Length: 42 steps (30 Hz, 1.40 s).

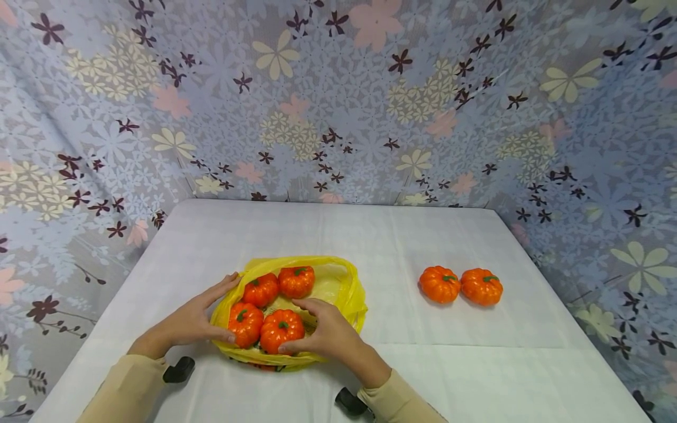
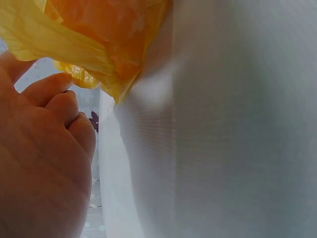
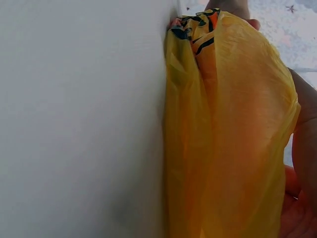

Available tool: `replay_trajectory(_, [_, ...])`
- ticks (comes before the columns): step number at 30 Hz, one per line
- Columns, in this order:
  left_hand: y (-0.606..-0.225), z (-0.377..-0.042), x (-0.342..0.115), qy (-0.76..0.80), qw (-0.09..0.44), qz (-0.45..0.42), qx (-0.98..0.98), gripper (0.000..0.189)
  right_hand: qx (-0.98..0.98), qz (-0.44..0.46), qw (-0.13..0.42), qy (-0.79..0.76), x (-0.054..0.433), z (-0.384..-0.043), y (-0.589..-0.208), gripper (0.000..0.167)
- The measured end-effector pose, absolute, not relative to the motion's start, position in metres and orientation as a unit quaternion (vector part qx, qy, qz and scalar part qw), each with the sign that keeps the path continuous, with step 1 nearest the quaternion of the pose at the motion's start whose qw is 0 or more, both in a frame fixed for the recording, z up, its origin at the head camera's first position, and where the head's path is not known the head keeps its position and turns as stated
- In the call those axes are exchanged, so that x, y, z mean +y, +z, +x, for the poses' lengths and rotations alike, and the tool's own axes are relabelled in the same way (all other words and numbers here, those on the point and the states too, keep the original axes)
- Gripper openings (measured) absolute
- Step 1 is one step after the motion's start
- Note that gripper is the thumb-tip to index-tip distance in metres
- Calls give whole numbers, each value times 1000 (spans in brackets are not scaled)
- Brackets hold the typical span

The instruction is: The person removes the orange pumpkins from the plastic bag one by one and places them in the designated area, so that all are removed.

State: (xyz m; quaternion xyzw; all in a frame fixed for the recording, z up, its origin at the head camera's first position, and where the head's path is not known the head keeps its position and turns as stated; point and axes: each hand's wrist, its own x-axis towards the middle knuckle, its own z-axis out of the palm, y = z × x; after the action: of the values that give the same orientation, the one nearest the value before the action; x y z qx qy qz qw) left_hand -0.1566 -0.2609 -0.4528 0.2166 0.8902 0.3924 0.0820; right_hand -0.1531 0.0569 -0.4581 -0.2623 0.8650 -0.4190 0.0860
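A yellow plastic bag [image 1: 349, 288], its mouth spread wide, lies on the table with several small orange pumpkins inside. My right hand [image 1: 333, 335] reaches over the bag's near right rim and grips the front right pumpkin [image 1: 280, 330] between thumb and fingers. At the bag's left side my left hand [image 1: 193, 317] holds the rim, fingers along the outside and thumb over the edge beside the front left pumpkin [image 1: 245, 323]. Two more pumpkins, one left [image 1: 259, 290] and one right [image 1: 297, 281], sit at the back of the bag. In the left wrist view, the left fingers bend against the plastic.
Outside the bag, two pumpkins, one left [image 1: 439, 284] and one right [image 1: 482, 286], stand side by side on the table's right part. A white cloth covers the table [image 1: 402, 376]. Floral fabric [image 1: 338, 106] hangs behind it and along both sides.
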Motion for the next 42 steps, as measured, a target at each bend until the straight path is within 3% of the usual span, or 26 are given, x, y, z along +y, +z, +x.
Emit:
replay_trajectory(15, [-451,-157,-259,390,82,214,892,108,849,-288,93,-433,54,-153,-455,76])
replay_trajectory(34, [-451,-157,-259,392,80,218,890,108,831,-257,82,-486,57,-155,-444,71])
replay_trajectory(42, [-451,-157,-259,385,82,213,894,109,837,-237,52,-490,65,-159,-432,73])
